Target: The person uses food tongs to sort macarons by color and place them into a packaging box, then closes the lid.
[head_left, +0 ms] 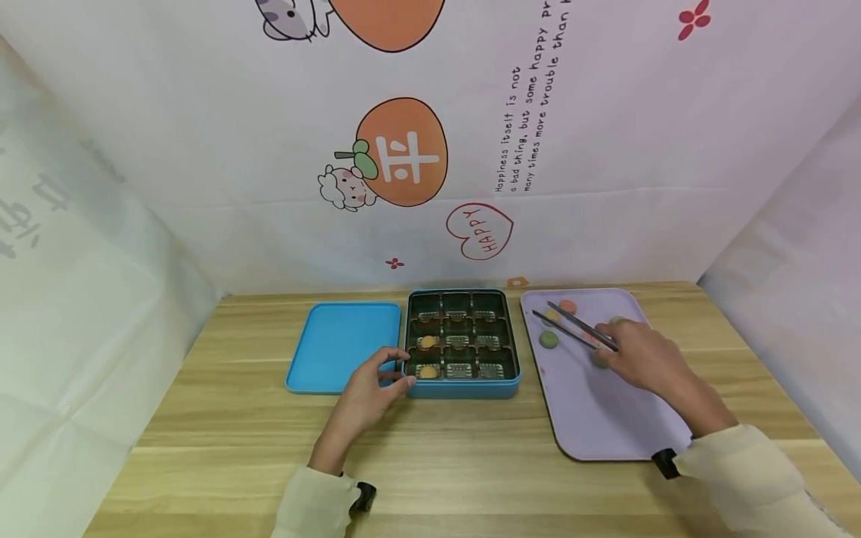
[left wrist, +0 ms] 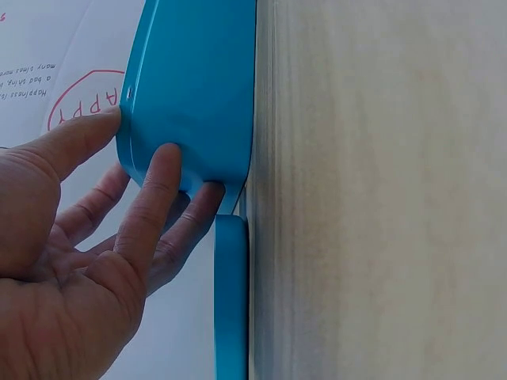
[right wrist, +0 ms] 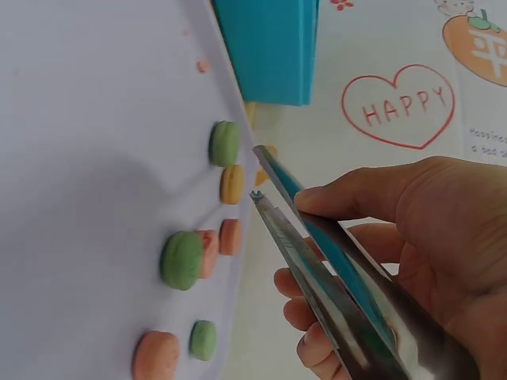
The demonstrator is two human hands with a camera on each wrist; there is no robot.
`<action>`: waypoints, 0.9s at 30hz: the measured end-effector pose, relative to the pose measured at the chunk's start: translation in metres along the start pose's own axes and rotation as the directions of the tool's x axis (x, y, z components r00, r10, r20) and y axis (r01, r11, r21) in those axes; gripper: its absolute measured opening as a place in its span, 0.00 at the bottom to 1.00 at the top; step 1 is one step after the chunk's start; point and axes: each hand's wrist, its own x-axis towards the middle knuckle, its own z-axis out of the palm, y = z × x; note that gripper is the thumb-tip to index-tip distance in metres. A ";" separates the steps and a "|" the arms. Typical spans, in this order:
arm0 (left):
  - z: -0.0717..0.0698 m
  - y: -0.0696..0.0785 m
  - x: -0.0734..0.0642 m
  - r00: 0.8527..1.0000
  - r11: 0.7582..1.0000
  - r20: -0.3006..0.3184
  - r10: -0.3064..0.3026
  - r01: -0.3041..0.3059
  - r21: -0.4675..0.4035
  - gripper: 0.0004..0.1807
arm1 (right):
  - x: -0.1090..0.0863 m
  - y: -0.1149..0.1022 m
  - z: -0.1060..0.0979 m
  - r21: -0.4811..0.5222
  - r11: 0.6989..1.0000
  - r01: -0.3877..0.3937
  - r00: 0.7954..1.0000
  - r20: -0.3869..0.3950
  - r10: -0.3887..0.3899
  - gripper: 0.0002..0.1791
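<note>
My left hand (head_left: pixel 370 390) holds the front left corner of a blue box (head_left: pixel 464 388), thumb at the front and fingers along the left side. A dark insert divides the box into several compartments; two in the left column each contain a yellow-orange macaron (head_left: pixel 427 371). Metal tongs (right wrist: pixel 317 273) are gripped in my right hand (head_left: pixel 642 355) over the lilac tray (head_left: pixel 592 426). Their tips stand apart, with nothing pinched, near a yellow macaron (right wrist: pixel 231 184). Around it on the tray lie a green macaron (right wrist: pixel 224 143) and several green and pink ones, some partly hidden by my hand in the head view.
A flat blue lid (head_left: pixel 346 344) lies left of the box. Both sit on a wooden table (head_left: pixel 464 463). Behind them hangs a white printed cloth (head_left: pixel 269 224), with more pale cloth on either side.
</note>
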 end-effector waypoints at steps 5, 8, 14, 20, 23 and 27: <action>0.000 0.000 0.000 1.000 1.000 -0.002 0.002 -0.002 0.005 0.18 | 0.004 0.007 0.008 -0.003 1.000 0.009 1.000 -0.013 -0.009 0.23; 0.000 0.000 -0.001 1.000 1.000 -0.001 0.005 -0.005 0.006 0.18 | 0.004 0.010 0.012 -0.001 1.000 0.018 1.000 -0.019 -0.018 0.21; 0.000 -0.001 -0.001 1.000 1.000 -0.001 0.005 -0.005 0.002 0.18 | 0.004 0.012 0.016 0.000 1.000 0.017 0.999 -0.031 -0.017 0.20; 0.000 -0.001 -0.001 1.000 1.000 -0.002 0.003 -0.003 0.005 0.18 | 0.003 0.014 0.019 -0.001 1.000 0.006 0.999 -0.034 -0.006 0.21; 0.000 -0.001 0.000 1.000 1.000 -0.002 0.004 -0.004 0.003 0.18 | 0.002 0.014 0.020 -0.002 1.000 0.010 0.999 -0.036 -0.010 0.22; 0.001 -0.001 0.000 1.000 1.000 0.001 0.008 -0.008 -0.003 0.18 | 0.001 0.015 0.022 -0.005 1.000 0.012 0.999 -0.032 -0.012 0.24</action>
